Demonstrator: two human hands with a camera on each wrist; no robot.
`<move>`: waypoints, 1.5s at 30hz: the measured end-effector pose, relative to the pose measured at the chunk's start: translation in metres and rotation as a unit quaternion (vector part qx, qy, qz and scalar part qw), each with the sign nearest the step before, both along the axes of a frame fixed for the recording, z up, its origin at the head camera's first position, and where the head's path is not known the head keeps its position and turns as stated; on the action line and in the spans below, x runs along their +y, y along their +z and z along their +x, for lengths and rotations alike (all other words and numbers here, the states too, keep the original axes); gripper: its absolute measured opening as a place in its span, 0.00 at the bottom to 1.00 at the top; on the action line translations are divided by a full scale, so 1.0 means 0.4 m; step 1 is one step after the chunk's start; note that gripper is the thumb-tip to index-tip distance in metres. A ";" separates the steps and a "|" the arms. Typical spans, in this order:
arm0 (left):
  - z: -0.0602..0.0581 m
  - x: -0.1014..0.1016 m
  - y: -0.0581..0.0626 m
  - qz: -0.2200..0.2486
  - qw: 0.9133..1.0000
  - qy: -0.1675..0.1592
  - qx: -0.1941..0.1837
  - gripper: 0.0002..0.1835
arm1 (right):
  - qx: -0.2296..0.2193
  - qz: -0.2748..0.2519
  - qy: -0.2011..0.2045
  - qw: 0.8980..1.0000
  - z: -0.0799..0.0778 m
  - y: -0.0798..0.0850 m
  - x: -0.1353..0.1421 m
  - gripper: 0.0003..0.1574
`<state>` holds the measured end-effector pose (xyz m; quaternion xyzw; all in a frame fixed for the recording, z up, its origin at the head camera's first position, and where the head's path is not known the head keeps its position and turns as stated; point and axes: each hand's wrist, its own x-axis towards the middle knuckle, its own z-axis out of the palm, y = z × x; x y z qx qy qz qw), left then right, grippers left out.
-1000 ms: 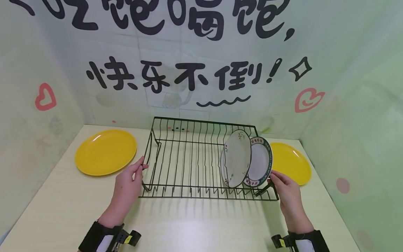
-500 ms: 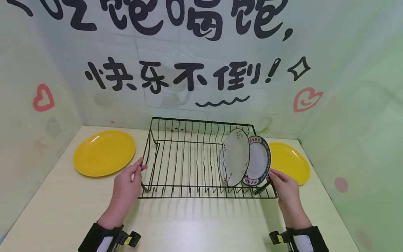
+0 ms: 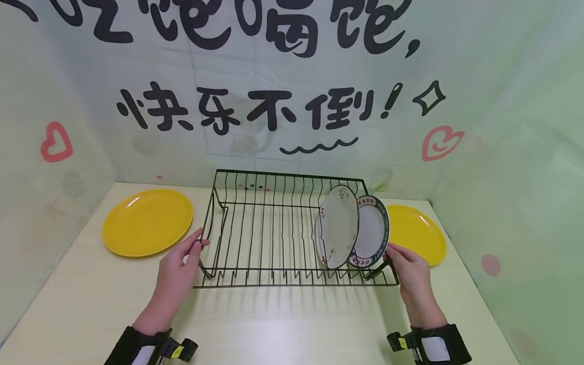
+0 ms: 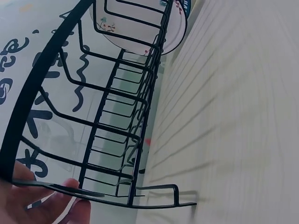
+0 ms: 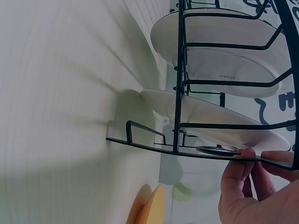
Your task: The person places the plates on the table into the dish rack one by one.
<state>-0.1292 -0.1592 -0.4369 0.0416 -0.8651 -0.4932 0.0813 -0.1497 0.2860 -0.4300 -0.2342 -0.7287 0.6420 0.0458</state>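
A black wire dish rack (image 3: 289,175) stands between my hands over the pale table. My left hand (image 3: 178,276) pinches the frame at its left end, thumb and fingers on either side of the bar in the left wrist view. At the opposite end, my right hand (image 3: 412,279) grips the right side bar, close beside the plates. Two plates lean on edge in the right part of the rack: a white floral plate (image 3: 337,228) and, behind it to the right, a plate with a patterned blue-green rim (image 3: 371,228). Their undersides show in the right wrist view.
A yellow oval plate (image 3: 148,223) lies on the table left of the rack. Another yellow plate (image 3: 417,233) lies to the right, partly hidden by the rimmed plate and right hand. Fabric walls (image 3: 255,152) with large black lettering enclose the back and sides.
The whole head view has shifted slightly, with everything appearing a little further left. Both hands keep their hold on the rack, and the plates stay in place within it.
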 end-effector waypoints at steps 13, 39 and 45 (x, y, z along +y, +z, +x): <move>0.000 -0.143 0.001 -0.084 0.996 0.003 -0.024 0.31 | -0.009 0.019 -0.004 1.000 -0.004 -0.001 -0.005 0.30; -0.063 -0.365 -0.057 -0.288 0.951 -0.024 -0.108 0.42 | 0.013 -0.009 -0.005 1.000 -0.001 -0.007 -0.005 0.08; -0.096 -0.388 -0.053 -0.296 0.945 -0.003 -0.141 0.45 | 0.000 0.004 0.000 1.000 -0.002 -0.003 -0.003 0.29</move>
